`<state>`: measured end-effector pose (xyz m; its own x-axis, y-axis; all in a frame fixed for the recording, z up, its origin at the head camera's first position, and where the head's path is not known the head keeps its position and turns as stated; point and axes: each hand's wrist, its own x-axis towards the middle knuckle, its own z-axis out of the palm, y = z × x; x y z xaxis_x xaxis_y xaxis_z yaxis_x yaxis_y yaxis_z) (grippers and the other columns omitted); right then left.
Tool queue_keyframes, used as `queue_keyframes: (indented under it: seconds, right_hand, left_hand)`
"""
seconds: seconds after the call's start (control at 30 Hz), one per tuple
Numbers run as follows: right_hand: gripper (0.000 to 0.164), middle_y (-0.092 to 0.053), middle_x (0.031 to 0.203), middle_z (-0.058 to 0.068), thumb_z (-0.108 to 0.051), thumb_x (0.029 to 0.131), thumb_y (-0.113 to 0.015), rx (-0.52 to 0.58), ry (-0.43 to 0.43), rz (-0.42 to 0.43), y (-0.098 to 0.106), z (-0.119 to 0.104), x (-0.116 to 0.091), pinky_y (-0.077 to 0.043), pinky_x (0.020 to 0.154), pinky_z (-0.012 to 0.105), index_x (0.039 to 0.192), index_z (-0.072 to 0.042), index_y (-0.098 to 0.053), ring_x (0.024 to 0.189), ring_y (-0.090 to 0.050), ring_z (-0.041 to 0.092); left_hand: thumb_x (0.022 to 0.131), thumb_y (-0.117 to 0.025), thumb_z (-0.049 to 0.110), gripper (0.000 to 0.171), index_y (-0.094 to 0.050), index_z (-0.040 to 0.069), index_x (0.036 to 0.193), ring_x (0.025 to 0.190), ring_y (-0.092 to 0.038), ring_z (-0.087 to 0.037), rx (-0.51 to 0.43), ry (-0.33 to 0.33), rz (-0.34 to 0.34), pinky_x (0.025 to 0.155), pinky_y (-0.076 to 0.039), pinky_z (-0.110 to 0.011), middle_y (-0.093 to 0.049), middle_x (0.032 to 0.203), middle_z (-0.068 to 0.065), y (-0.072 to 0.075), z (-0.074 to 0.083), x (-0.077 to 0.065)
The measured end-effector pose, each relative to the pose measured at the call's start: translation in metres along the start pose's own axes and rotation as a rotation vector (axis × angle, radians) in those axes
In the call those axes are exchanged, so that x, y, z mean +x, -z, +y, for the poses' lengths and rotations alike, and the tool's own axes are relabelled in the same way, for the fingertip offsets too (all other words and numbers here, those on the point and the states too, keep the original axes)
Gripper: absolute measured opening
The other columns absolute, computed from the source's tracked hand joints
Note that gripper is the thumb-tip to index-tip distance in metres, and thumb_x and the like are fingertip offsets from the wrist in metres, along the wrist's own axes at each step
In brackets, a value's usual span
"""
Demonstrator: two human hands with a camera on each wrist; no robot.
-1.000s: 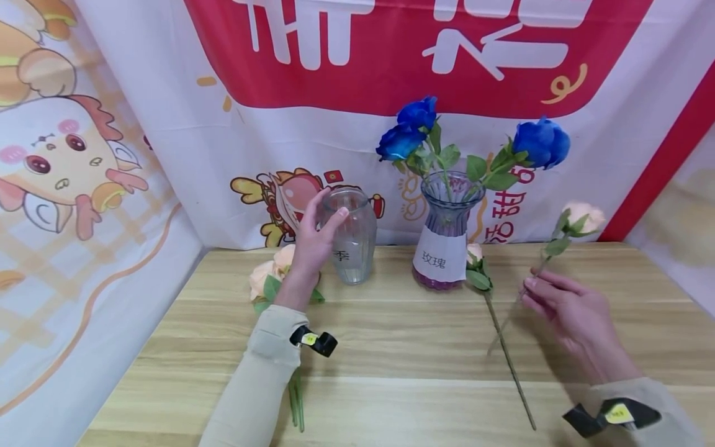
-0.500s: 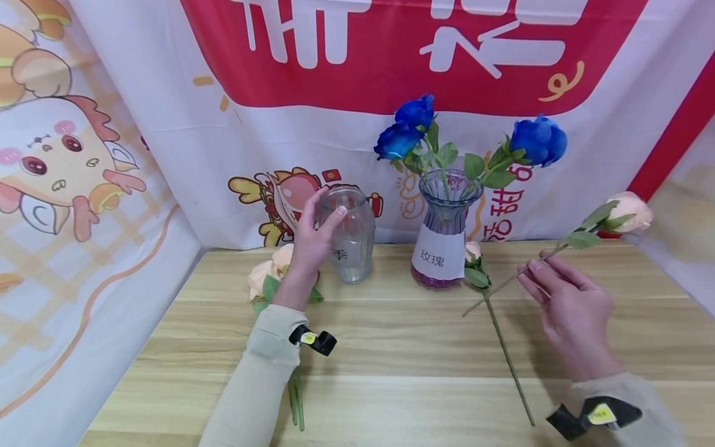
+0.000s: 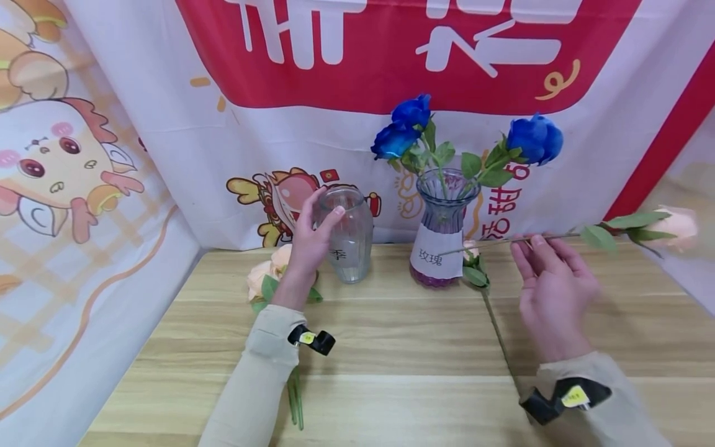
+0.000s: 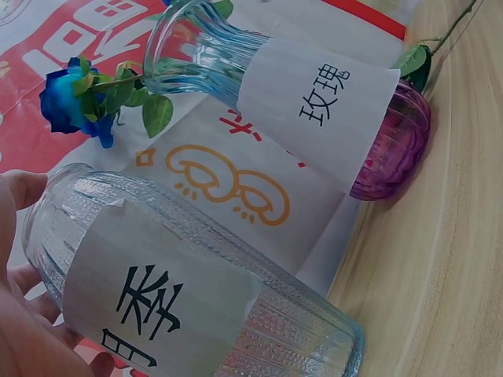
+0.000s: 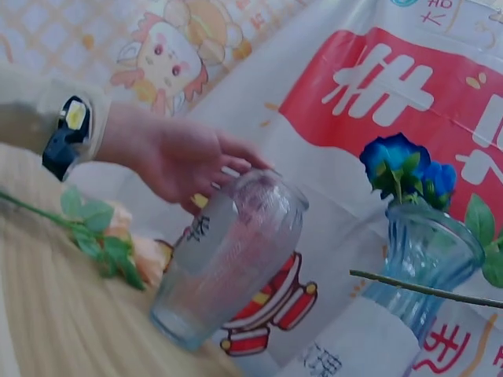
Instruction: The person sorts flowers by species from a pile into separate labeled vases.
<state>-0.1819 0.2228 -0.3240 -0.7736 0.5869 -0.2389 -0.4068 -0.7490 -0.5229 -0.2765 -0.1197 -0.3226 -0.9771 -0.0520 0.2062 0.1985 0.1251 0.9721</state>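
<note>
My left hand [image 3: 311, 248] grips a clear glass vase [image 3: 357, 245] near its rim, fingers behind and thumb in front. The vase stands upright on the table and carries a paper label with black characters [image 4: 149, 298]. My right hand [image 3: 558, 298] pinches the stem of a peach rose [image 3: 676, 231] above the table. This rose lies nearly level, bloom to the right. Its bare stem end [image 5: 377, 277] points left and overlaps the label of the blue-and-purple glass vase [image 3: 438, 217] in the head view. That vase holds several blue roses [image 3: 535, 139].
Another peach rose [image 3: 476, 277] lies on the wooden table [image 3: 391, 341], right of the blue-and-purple vase. More peach roses [image 3: 261, 278] lie at the left, partly hidden under my left forearm. A printed cloth [image 3: 184, 155] hangs behind the table.
My right hand has moved slightly left and up, turning the peach rose from steeply slanted to nearly level, its stem end swinging left. My left hand stays on the clear vase.
</note>
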Motion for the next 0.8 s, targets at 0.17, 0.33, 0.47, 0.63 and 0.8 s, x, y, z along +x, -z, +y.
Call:
queue_keyframes:
  seconds: [0.17,0.33,0.47,0.63,0.8]
  right_hand:
    - [0.034,-0.077,0.102,0.019,0.010,0.082,-0.085,0.012,0.016,-0.020,-0.016,0.013,-0.010,-0.066,0.080,0.041,0.110,0.004,-0.069,0.084,-0.080,0.032]
    - [0.032,-0.078,0.102,0.019,0.007,0.082,-0.086,0.004,0.043,-0.039,-0.031,0.024,-0.020,-0.066,0.081,0.041,0.109,0.004,-0.069,0.086,-0.080,0.032]
    - [0.030,-0.077,0.102,0.020,0.006,0.082,-0.087,0.023,0.091,-0.077,-0.044,0.033,-0.030,-0.066,0.083,0.039,0.105,0.005,-0.067,0.084,-0.080,0.031]
    - [0.026,-0.075,0.110,0.023,0.005,0.086,-0.083,0.043,0.136,-0.145,-0.057,0.046,-0.045,-0.065,0.087,0.039,0.106,0.005,-0.066,0.095,-0.080,0.034]
    - [0.026,-0.074,0.118,0.024,0.001,0.089,-0.082,0.026,0.156,-0.182,-0.066,0.056,-0.052,-0.065,0.090,0.038,0.108,0.003,-0.064,0.102,-0.080,0.033]
  left_hand:
    - [0.102,-0.070,0.043,0.064,-0.043,0.036,0.159,0.153,-0.041,-0.021,0.003,0.007,0.004,0.130,-0.030,-0.057,-0.047,0.162,0.003,-0.001,0.001,-0.001]
    - [0.102,-0.070,0.042,0.066,-0.042,0.032,0.161,0.153,-0.041,-0.022,0.000,0.002,0.002,0.130,-0.030,-0.057,-0.048,0.162,0.003,-0.002,0.001,-0.001]
    - [0.102,-0.070,0.041,0.065,-0.043,0.034,0.160,0.153,-0.042,-0.022,0.000,-0.004,0.008,0.129,-0.030,-0.057,-0.048,0.162,0.004,-0.002,0.001,-0.001]
    - [0.101,-0.070,0.041,0.065,-0.042,0.035,0.160,0.154,-0.040,-0.022,0.000,-0.005,0.010,0.130,-0.030,-0.056,-0.046,0.163,0.004,-0.001,-0.001,-0.001]
    - [0.101,-0.071,0.042,0.065,-0.043,0.036,0.159,0.154,-0.042,-0.021,-0.006,-0.012,0.009,0.130,-0.030,-0.055,-0.047,0.163,0.004,-0.003,-0.001,-0.001]
